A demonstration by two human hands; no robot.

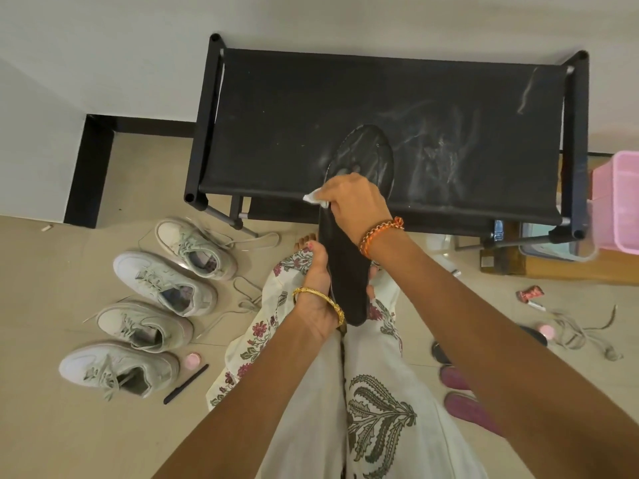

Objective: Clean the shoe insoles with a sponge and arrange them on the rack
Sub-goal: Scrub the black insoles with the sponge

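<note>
Left hand (316,299) grip clamped on heel end of black insole (345,271), held out with toe end resting on rack (311,108) top near its front edge. Right hand (356,202) grip clamped on white sponge (315,198), pressing it on insole at rack's near edge; soapy smears on rack fabric right of insole. Four white sneakers (162,285) in a row on floor at left, pink basket (619,202) at far right beside rack, loose laces (581,333) on floor at right.
</note>
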